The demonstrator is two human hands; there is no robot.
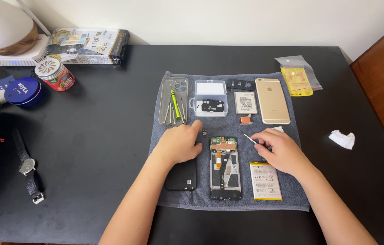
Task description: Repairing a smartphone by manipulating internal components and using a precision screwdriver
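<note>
An opened phone [225,169] lies flat, insides up, near the front edge of the grey towel [178,199], showing a green board and copper shield. A thin tool [247,137], probably tweezers, angles just above its top right corner. A small black part [205,131] sits beside its top left corner.

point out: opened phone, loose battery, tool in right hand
opened phone [225,169], head view, on its exposed middle.
loose battery [265,181], head view, on its white label face.
thin tool [247,137], head view, on its shaft left of the right hand [282,150].
</note>
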